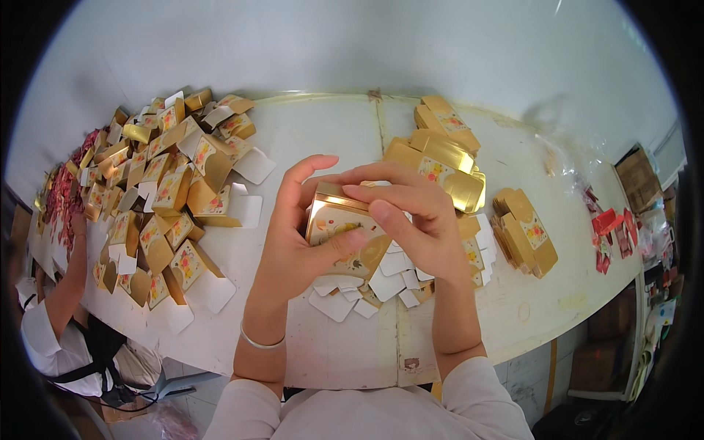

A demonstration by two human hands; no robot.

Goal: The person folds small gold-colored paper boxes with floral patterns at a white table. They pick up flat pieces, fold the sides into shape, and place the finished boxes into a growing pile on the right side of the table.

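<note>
Between my two hands, above the middle of the table, is a small gold box printed with flowers. My left hand wraps its left side, with the thumb lying across the printed face. At the upper right edge of the box, the fingers and thumb of my right hand close on it; what exactly they pinch is partly hidden. Under the box lie flattened cartons with white flaps, partly covered by my hands. Gold flat cartons are stacked just beyond my right hand.
A large heap of opened-up gold boxes covers the table's left side. There a co-worker's arm reaches toward red packets. Another carton stack stands at right. Red pieces and clear plastic lie near the right edge.
</note>
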